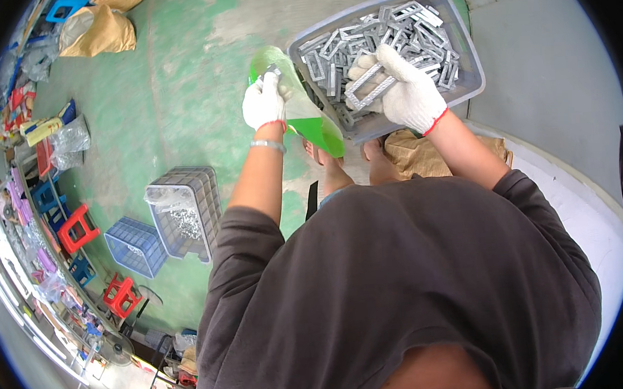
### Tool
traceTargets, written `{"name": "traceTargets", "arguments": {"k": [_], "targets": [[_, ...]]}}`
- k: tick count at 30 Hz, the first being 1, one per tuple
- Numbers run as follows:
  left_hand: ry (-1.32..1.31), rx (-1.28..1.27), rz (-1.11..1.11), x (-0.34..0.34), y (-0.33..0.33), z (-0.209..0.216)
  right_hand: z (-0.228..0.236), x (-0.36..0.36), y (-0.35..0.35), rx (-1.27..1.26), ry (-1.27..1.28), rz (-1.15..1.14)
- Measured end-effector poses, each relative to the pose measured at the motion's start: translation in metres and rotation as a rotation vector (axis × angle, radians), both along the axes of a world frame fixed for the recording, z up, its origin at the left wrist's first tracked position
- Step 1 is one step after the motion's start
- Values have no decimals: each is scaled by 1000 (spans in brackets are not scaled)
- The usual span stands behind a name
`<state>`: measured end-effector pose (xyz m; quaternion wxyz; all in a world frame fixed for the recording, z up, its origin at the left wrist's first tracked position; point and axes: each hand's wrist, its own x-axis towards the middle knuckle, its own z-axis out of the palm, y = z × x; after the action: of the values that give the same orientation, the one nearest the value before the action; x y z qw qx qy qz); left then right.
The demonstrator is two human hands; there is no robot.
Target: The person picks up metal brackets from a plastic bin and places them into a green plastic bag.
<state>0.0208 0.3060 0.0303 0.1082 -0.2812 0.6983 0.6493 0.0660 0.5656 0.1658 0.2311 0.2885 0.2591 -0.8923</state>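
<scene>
My right hand (410, 92), in a white knit glove with a red cuff edge, grips a rectangular silver metal frame (370, 87) with an open middle. It holds the frame over the near part of a grey plastic tub (480, 77), which is heaped with similar metal frames (387, 36). To the left, my left hand (263, 105), gloved the same way, is closed at the edge of a green and white plastic bag (315, 131). A small greyish bit shows at its fingertips, too small to name. The bag hangs beside the tub's left wall.
Brown woven sacking (416, 156) lies by my feet below the tub. On the green floor to the left stand a grey crate (211, 193) with small light pieces and a blue crate (125, 238). Red stools (78, 229) and cluttered shelving line the far left. A grey panel (531, 45) borders the right.
</scene>
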Motion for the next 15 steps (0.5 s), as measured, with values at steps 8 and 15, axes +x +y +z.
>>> {"name": "traceTargets", "arguments": {"k": [8,15], "targets": [[-148,-272,-248,-23,-9,-10,17,-5,-9,-138,141,91],[-374,714,-425,22,31,152,29,-13,-21,-244,311,121]]}}
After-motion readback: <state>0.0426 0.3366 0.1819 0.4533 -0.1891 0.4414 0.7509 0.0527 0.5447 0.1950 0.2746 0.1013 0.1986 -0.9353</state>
